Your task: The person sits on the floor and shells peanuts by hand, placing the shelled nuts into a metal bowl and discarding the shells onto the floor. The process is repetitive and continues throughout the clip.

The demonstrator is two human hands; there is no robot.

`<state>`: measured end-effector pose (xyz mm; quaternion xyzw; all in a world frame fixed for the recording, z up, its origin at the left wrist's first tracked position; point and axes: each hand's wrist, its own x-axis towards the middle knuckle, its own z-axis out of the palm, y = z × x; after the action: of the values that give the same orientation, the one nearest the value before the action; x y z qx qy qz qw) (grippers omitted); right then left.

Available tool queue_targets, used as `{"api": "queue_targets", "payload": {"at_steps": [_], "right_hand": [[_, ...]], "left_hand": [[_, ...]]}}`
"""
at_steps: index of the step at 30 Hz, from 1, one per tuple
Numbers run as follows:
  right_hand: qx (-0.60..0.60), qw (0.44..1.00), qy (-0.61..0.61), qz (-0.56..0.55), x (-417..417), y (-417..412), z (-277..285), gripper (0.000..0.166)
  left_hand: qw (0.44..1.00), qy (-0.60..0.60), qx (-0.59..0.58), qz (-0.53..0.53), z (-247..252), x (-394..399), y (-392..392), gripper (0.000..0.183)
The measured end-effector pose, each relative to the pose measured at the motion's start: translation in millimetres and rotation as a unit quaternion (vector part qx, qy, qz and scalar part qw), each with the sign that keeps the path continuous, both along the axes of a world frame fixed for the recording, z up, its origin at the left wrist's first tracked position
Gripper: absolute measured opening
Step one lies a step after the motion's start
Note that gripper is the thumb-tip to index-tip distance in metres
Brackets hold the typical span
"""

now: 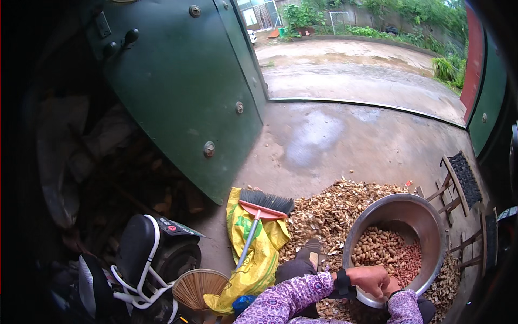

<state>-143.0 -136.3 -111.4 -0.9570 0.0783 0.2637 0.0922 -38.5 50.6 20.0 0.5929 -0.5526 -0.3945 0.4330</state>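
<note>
A large metal basin [353, 239] stands at the lower right, holding unshelled peanuts [374, 245] on its left side and shelled reddish peanut kernels [409, 259] on its right. Over the basin's near rim, my left hand [367, 279] and my right hand [391, 286] meet with their fingers bent together. Whether a peanut is between them is hidden. Black bands circle both wrists, below purple patterned sleeves. A wide heap of peanut shells [332, 206] lies on the floor around the basin.
A broom [263, 210] with a pink head lies on a yellow woven sack [259, 279], beside a straw broom [198, 285]. Two small stools [465, 182] stand right of the basin. A white-framed scooter [141, 259] is at left, near a green metal door [182, 81]. The doorway opens onto a yard.
</note>
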Motion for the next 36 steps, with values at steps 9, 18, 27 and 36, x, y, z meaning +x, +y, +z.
{"api": "queue_targets", "payload": {"at_steps": [9,18,27,36], "right_hand": [[0.022,0.998,-0.011,0.065,-5.9,23.2,62.1,0.048],[0.041,0.999,0.009,-0.008,-10.0,6.7,8.3,0.046],[0.003,0.999,-0.014,0.052,-7.5,20.1,54.8,0.047],[0.356,0.902,-0.216,-0.113,49.6,-53.9,-9.2,0.013]], "left_hand": [[0.999,-0.022,-0.022,0.017,-9.8,-5.8,-14.8,0.02],[0.999,-0.045,0.016,-0.001,15.8,-4.4,-17.2,0.021],[0.999,-0.034,-0.01,0.038,-2.7,-7.0,-18.7,0.022],[0.968,0.016,-0.065,0.241,-4.2,1.2,-31.7,0.025]]}}
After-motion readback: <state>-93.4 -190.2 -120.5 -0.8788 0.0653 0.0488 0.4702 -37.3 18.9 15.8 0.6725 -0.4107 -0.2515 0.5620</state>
